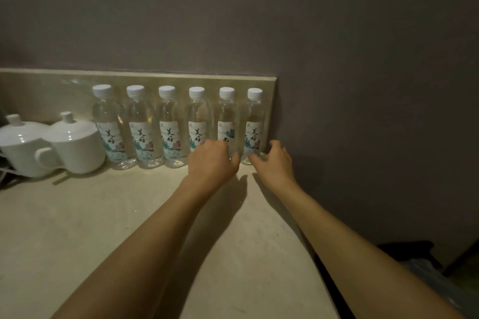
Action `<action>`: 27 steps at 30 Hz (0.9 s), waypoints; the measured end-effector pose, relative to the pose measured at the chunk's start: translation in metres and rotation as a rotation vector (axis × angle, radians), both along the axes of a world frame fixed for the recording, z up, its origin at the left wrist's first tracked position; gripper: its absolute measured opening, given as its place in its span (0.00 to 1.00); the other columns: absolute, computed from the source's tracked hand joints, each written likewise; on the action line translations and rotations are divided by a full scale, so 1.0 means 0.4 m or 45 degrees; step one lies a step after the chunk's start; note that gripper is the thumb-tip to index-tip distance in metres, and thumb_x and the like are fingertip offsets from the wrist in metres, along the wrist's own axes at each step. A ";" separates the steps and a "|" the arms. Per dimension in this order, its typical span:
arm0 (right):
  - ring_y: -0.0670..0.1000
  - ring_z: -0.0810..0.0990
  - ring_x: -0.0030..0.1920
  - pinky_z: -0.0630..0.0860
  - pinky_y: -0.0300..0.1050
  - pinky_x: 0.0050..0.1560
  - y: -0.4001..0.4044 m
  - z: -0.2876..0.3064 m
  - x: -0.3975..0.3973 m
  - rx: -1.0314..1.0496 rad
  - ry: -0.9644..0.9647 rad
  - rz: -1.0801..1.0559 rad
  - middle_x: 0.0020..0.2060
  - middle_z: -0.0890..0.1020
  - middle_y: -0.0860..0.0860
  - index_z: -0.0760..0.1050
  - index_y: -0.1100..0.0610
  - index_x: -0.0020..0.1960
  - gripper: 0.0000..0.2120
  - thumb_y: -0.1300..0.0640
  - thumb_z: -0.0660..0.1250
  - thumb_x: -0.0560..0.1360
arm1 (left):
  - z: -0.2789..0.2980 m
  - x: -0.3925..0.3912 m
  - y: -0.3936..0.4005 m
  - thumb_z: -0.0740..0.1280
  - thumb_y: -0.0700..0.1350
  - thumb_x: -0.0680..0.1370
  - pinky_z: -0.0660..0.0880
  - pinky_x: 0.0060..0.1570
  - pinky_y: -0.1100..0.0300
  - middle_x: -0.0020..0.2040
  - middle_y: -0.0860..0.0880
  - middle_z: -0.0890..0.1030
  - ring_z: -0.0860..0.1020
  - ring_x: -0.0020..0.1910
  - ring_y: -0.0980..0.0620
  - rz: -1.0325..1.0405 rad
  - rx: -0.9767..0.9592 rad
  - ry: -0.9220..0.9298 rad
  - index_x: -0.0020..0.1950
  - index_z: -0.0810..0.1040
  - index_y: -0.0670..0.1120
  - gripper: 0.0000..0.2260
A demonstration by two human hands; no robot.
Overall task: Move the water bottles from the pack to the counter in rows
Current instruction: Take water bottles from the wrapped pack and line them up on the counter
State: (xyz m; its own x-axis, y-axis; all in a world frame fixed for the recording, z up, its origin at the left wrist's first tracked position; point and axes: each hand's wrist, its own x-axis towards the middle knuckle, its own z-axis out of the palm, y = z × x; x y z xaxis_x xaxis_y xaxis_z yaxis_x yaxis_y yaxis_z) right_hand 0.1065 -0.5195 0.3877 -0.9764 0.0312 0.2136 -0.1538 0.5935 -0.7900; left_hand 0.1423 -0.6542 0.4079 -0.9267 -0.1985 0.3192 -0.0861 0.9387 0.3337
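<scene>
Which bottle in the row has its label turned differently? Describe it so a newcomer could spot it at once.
Start at the backsplash along the counter, where six white-capped bottles stand in a row. Count from the right-hand wall: it is the second bottle, just behind the left hand. Its label shows a picture at the top, while the other five show the same two brush characters.

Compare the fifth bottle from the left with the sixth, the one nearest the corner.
The fifth bottle shows a different face of its label, a picture panel, while the sixth bottle shows the brush script like the rest of the row. The left hand is at the fifth bottle's base; the right hand is at the sixth's. Both stand upright against the backsplash, clear with white caps.
</scene>
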 end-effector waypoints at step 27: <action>0.43 0.74 0.26 0.71 0.38 0.30 1.065 -0.137 0.220 -0.596 -0.034 0.025 0.29 0.79 0.47 0.77 0.54 0.43 0.05 0.56 0.66 0.78 | -0.045 0.131 0.977 0.65 0.55 0.78 0.79 0.54 0.50 0.54 0.51 0.83 0.81 0.52 0.49 -0.635 0.010 -0.397 0.58 0.79 0.53 0.12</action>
State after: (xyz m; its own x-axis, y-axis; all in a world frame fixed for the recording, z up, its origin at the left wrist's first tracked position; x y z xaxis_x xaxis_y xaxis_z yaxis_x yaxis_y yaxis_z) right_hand 0.1946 -0.0935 0.3328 -0.9828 0.0999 0.1554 -0.1371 0.1697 -0.9759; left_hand 0.1948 -0.2634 0.3901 -0.9587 0.2840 0.0169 0.2698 0.8888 0.3706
